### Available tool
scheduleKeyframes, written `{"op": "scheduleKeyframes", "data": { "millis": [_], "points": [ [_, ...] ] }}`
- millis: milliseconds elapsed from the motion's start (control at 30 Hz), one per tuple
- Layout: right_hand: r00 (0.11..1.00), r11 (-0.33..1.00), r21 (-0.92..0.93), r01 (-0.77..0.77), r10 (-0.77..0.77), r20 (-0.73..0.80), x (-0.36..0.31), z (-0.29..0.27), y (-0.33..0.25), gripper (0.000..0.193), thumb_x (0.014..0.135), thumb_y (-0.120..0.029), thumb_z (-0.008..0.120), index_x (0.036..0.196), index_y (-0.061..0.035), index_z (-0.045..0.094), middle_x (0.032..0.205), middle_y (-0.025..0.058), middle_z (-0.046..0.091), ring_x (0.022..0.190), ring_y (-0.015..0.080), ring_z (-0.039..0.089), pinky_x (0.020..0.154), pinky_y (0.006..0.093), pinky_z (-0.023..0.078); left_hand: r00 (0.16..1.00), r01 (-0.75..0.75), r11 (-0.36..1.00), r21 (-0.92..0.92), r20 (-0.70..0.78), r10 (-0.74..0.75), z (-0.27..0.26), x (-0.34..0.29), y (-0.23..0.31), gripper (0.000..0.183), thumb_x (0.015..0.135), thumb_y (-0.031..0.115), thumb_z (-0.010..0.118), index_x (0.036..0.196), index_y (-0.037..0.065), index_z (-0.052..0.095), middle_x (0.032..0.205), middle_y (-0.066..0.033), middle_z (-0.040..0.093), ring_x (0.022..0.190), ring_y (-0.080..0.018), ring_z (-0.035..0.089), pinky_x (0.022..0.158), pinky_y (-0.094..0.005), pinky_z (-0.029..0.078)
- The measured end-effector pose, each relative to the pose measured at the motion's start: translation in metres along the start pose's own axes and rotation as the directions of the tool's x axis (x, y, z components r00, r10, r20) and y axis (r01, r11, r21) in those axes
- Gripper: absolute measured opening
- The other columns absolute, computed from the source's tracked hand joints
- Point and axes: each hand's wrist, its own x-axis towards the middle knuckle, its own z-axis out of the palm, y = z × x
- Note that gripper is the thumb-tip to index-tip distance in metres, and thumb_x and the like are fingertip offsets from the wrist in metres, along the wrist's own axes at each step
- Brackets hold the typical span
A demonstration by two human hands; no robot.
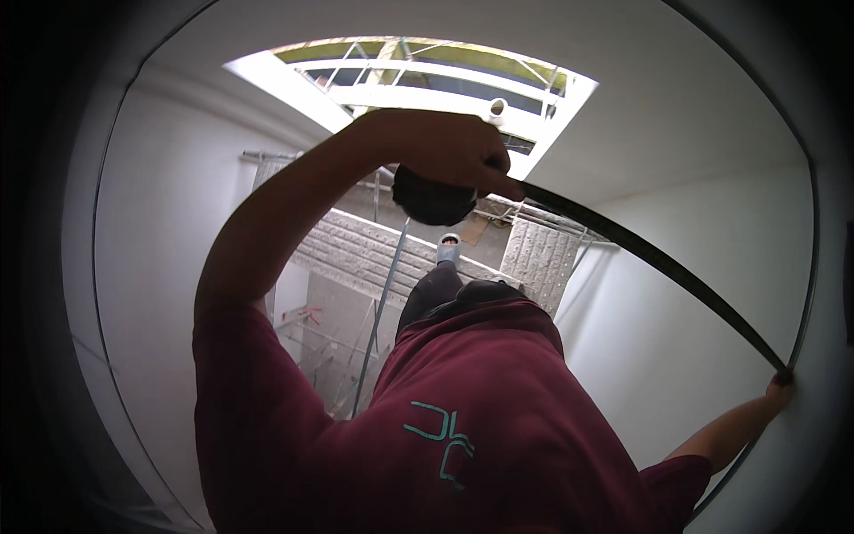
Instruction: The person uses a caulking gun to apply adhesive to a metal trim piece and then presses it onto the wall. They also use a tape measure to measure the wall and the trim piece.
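Note:
A dark, rounded tape measure case (433,198) hangs beneath my left hand (458,156), whose fingers are wrapped round it. My left arm is bent across in front of my chest. From the case the dark tape blade (658,256) runs out in a long curve down to the right. At its far end, my right hand (781,389) pinches the blade's tip close to the dark line along the right wall. The right arm is stretched out to the side, and its fingers are small and partly in shadow.
Below me are perforated metal scaffold planks (356,254) with gaps between them. A thin metal pole (382,307) slants down on the left. One foot in a grey slipper (448,249) shows on the planks. Ahead is a bright window opening (569,102), with pale walls (160,231) around.

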Motion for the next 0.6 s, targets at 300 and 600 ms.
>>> {"op": "scheduleKeyframes", "data": {
  "millis": [300,600],
  "points": [
    [0.985,0.946,0.308,-0.103,0.140,-0.103,0.032,0.030,0.003,0.037,0.102,-0.023,0.047,0.114,0.0082,0.064,0.101,0.0199,0.069,0.088,0.0297,0.068,0.072,0.0414,0.057,0.990,0.040,0.998,0.051,-0.135,-0.033,0.002,-0.053,-0.025,0.052,0.091,0.055,0.060,0.092,0.005,0.074,0.082,-0.0120,0.069,0.073,-0.0213,0.066,0.071,-0.0350,0.053],
    [0.720,0.405,-0.635,0.658,-0.583,0.375,-0.088,0.036,0.082,0.028,0.083,-0.016,0.070,0.105,0.0008,0.063,0.096,0.0131,0.068,0.086,0.0284,0.065,0.077,0.0408,0.054,0.995,0.007,0.949,0.314,-0.100,0.026,-0.042,-0.051,0.015,0.023,0.086,0.025,0.069,0.082,0.002,0.074,0.071,-0.0104,0.069,0.064,-0.0160,0.064,0.065,-0.0328,0.052]
  ]
}}
